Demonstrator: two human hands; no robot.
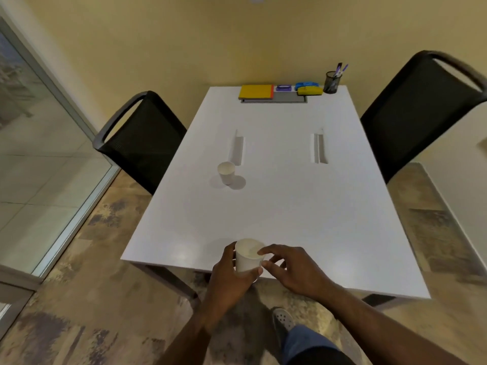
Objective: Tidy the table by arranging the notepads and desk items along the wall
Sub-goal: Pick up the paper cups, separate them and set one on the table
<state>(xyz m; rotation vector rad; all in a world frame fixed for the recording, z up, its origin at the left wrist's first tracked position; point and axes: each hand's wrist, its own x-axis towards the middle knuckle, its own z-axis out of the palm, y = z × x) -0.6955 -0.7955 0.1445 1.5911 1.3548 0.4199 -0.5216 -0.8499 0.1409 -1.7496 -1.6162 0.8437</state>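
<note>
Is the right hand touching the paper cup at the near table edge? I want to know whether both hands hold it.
Touching. The head view shows the right hand's fingertips on the paper cup's rim, the left hand wrapped around its side.

You look through one wide-angle camera worn on the head, standing at the near short edge of the white rectangular counter [276, 206] and facing forward and down along its length toward the yellow wall [210, 35]. The near edge sits close beneath you; the far end is well off. Straight lines bow toward the frame's borders. No second view exists.
</note>
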